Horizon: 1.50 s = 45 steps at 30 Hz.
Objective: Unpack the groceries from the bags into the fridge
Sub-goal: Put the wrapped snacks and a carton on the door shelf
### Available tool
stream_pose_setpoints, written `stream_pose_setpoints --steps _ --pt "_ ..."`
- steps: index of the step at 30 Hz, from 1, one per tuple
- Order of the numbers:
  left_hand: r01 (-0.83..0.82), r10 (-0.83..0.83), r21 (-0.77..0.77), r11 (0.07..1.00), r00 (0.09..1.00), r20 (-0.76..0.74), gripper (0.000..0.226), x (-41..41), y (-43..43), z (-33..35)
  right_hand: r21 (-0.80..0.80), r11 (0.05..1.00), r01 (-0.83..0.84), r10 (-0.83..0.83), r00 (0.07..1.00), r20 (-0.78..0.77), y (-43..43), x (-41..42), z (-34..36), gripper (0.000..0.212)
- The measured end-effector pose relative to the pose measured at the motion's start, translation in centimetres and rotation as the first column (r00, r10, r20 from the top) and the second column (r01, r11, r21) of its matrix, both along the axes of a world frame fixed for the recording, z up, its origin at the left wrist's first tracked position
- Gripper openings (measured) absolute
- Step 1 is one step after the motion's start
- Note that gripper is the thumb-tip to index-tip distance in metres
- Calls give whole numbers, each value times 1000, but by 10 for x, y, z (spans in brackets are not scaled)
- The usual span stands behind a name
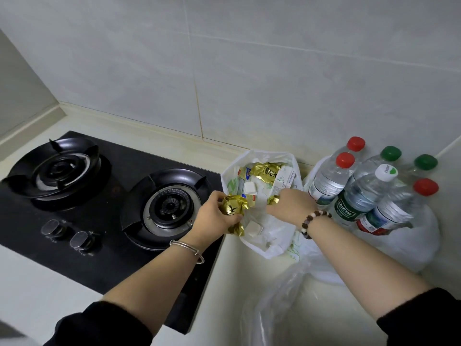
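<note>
An open white plastic bag [274,243] sits on the counter right of the stove. It holds gold foil packets [265,172], small white cubes [250,188] and a milk carton [284,182]. My left hand [214,216] grips a gold foil packet [233,208] at the bag's left rim. My right hand [289,203] reaches into the bag and pinches another small gold packet [272,200]. A second white bag [411,240] at the right holds several water bottles [364,193] with red, green and white caps.
A black two-burner gas stove [104,196] fills the counter at left, with knobs [64,233] near its front. The tiled wall [249,71] runs behind. A crumpled clear plastic bag [277,303] lies on the counter in front of the bags.
</note>
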<state>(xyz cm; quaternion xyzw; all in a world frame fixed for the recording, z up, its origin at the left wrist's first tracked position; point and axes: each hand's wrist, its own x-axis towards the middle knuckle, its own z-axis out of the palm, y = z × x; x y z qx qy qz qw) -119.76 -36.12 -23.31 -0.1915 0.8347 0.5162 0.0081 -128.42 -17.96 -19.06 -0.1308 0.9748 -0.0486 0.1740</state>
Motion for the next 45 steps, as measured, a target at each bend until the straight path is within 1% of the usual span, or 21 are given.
stream_pose_setpoints --steps 1,2,3,4,5,6,8,9,11,13,16,20,23,25,27,29,31,34,36,40,45 --pt "-20 19 26 999 1000 2 51 2 -2 2 -103 992 69 -62 996 71 -2 1 6 38" --pt "-38 38 48 998 999 3 53 4 -4 5 -229 959 164 -125 977 174 -5 1 10 39" --pt "-52 52 68 996 999 3 55 8 -6 8 -367 886 283 -167 933 318 -8 2 13 40" --pt "-66 66 84 994 998 3 55 12 -9 11 -478 773 418 -166 860 483 -11 3 15 42" --pt "-77 77 100 992 997 0 55 17 -12 15 -548 643 535 -109 772 626 -13 5 17 41" --pt "-86 87 116 990 996 -5 55 23 -15 19 -580 533 616 -19 694 720 -14 7 19 36" --pt "-98 101 125 987 995 -22 52 36 -24 29 -586 378 717 135 584 801 -19 13 23 31" --pt "-109 114 127 986 993 -33 52 43 -29 34 -572 330 751 190 541 820 -23 17 25 33" --pt "-141 151 149 979 987 -60 51 61 -42 46 -543 289 788 264 480 837 -37 28 32 39" --pt "-168 186 181 969 979 -86 51 83 -57 59 -541 287 790 291 466 835 -57 42 42 42" --pt "-205 232 201 958 965 -125 51 125 -82 81 -584 322 745 326 491 807 -95 71 61 37" --pt "-304 344 214 928 921 -183 47 202 -125 117 -676 409 612 415 535 736 -161 130 90 34" --pt "-405 453 228 886 861 -230 50 273 -158 139 -721 452 525 503 518 692 -216 190 107 22" --pt "-483 529 225 846 809 -254 50 327 -179 151 -744 462 484 579 471 666 -253 236 116 18" --pt "-561 606 231 795 746 -275 48 385 -196 160 -767 467 440 651 415 635 -287 286 124 20" --pt "-638 674 220 738 678 -294 49 447 -212 166 -784 473 403 698 371 612 -320 341 130 15" --pt "-698 733 234 677 609 -303 52 509 -224 170 -807 490 330 741 331 585 -348 399 138 11" --pt "-771 811 265 579 509 -289 52 604 -235 179 -836 504 214 802 241 546 -385 487 142 15" --pt "-822 862 287 492 413 -293 47 670 -237 186 -854 498 148 836 179 518 -408 554 145 19" --pt "-897 926 310 315 219 -306 37 782 -231 204 -872 479 101 871 63 487 -439 679 156 21" --pt "-947 938 307 95 -19 -346 46 886 -209 232 -882 460 100 882 -169 441 -454 803 193 28"
